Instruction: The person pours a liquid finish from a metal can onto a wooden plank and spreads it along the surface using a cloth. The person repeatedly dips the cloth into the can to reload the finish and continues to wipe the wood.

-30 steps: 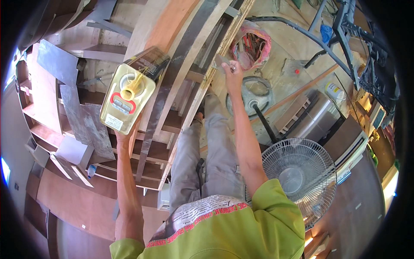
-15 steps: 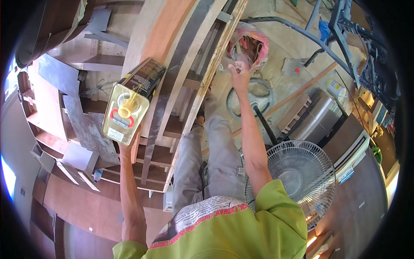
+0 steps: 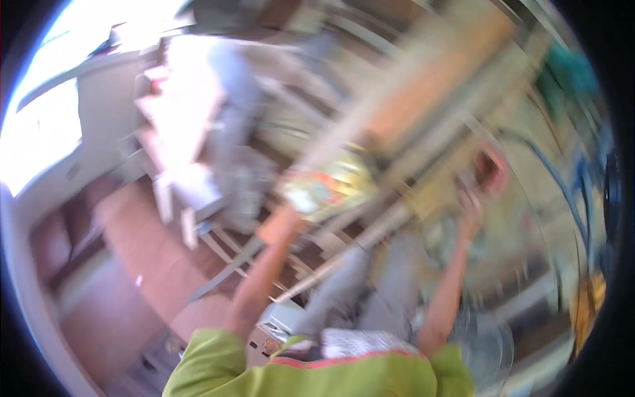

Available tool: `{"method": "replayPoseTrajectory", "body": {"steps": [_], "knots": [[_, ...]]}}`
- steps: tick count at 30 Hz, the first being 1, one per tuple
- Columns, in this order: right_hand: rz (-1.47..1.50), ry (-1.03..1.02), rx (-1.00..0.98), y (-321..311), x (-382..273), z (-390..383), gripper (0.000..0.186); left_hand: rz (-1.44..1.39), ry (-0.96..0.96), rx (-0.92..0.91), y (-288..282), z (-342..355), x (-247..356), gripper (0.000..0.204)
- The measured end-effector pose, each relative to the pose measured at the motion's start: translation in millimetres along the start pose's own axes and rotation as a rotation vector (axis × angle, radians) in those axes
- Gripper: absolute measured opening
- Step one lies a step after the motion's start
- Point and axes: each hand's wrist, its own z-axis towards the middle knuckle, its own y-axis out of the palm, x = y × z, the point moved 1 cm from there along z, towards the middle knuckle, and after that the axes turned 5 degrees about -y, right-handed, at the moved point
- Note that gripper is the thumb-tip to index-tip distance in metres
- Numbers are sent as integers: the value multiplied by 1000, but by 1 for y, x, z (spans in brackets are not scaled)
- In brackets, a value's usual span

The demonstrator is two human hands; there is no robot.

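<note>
The whole view is smeared by motion. My left hand (image 3: 291, 212) is at the lower end of a rectangular metal can (image 3: 331, 188) with a pale top and red handle, holding it over the long wooden boards (image 3: 430, 79). My right hand (image 3: 471, 208), fingers closed, has a small flat grey object (image 3: 465, 178) in it, too blurred to name, near the opening of a pink sack (image 3: 496, 169). My legs in grey trousers show below the wooden framework.
A bright window (image 3: 40, 145) is at the left. Pale panels (image 3: 198, 112) and brown boards (image 3: 152, 251) lie to the left. A bent dark tube (image 3: 555, 172) is at the right, and a blurred fan cage (image 3: 483, 337) beside my right arm.
The view has swung toward the left and tilted: the bright window has come in, and the can, sack and both hands now appear farther right in the picture, all blurred.
</note>
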Motion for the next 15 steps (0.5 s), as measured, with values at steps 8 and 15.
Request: {"method": "replayPoseTrajectory", "body": {"steps": [8,15], "knots": [[755,490,-155,-4,-65,1,31,-1152,-445,-264,8,45,86,44],[1141,439,-145,-36,-191,58,28,-1349,-561,-289,45,77,65,49]]}}
